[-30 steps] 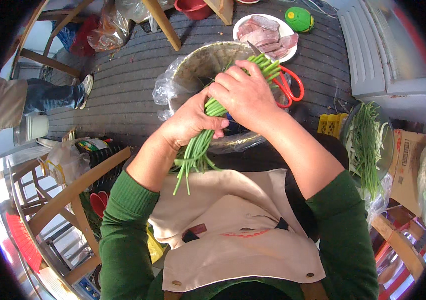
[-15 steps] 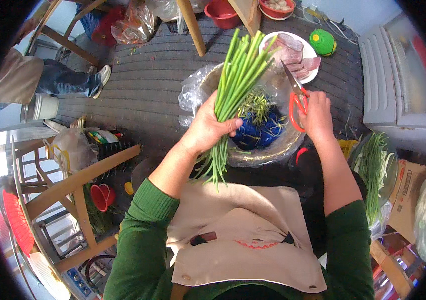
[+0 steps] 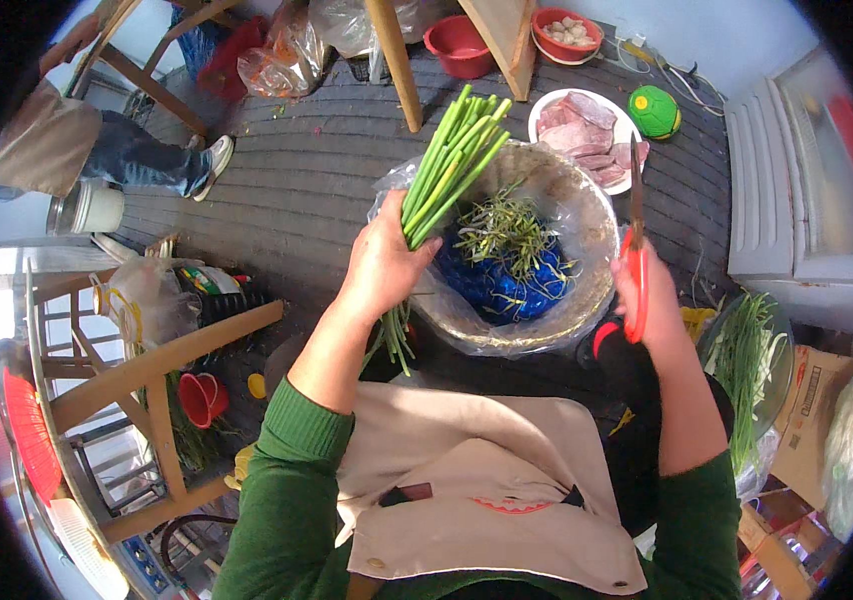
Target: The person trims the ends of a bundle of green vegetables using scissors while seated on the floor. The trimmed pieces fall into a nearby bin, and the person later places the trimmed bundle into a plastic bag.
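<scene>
Green stalks and scissors were parted on either side of the lined bin.
The left hand [image 3: 387, 255], wrapped snugly around the bunch of green stalks [image 3: 455, 165], had drifted from over the bin [image 3: 602, 215] to its left rim, with the thicker ends leaning away from the body. The right hand [image 3: 659, 295], closed on the red handles of the scissors [image 3: 636, 240], was beside the bin's right rim; the blades, aimed up and leftward half a second earlier, now pointed straight away. A second earlier both hands had met on the bunch above the bin. Now its trimmings [image 3: 509, 235] and blue plastic [image 3: 512, 300] lay in plain view inside it. The parting suggested a pause between cuts, since the blades were well apart from the stalks.
</scene>
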A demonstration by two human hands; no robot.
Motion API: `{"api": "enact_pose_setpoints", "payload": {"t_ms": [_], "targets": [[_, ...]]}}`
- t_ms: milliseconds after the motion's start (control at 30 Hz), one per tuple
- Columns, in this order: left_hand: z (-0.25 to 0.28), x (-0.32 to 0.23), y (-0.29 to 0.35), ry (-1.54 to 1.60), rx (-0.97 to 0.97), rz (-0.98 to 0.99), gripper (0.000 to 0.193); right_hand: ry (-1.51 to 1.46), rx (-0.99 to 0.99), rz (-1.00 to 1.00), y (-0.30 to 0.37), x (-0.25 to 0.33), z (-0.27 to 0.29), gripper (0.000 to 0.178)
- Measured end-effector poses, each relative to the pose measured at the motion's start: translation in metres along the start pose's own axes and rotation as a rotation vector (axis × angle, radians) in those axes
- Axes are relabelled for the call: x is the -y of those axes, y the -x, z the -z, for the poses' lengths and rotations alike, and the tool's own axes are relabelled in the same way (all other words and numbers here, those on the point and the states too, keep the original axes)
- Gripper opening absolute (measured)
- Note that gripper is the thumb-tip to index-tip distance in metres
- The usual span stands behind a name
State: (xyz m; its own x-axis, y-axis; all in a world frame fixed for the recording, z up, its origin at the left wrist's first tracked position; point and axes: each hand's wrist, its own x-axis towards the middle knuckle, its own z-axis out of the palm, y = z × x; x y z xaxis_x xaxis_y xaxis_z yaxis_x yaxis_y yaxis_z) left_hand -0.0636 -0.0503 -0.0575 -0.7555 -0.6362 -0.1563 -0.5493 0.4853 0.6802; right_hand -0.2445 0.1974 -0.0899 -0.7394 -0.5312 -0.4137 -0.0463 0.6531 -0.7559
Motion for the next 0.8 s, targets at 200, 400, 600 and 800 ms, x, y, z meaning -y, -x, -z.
{"api": "enact_pose_setpoints", "payload": {"t_ms": [200, 400, 600, 800], "targets": [[-0.016, -0.002, -0.001, -0.111, 0.037, -0.036, 0.049, 0.335, 0.234, 0.251, 0.020, 0.013, -0.019, 0.026], [-0.025, -0.009, -0.003, -0.111, 0.088, -0.045, 0.049, 0.525, 0.194, 0.470, 0.018, 0.024, -0.021, 0.028], [-0.031, -0.012, -0.002, -0.098, 0.121, -0.050, 0.050, 0.476, 0.203, 0.451, 0.017, 0.025, -0.025, 0.023], [-0.030, -0.011, -0.002, -0.079, 0.111, -0.039, 0.046, 0.479, 0.214, 0.449, 0.018, 0.022, -0.033, 0.013]]}}
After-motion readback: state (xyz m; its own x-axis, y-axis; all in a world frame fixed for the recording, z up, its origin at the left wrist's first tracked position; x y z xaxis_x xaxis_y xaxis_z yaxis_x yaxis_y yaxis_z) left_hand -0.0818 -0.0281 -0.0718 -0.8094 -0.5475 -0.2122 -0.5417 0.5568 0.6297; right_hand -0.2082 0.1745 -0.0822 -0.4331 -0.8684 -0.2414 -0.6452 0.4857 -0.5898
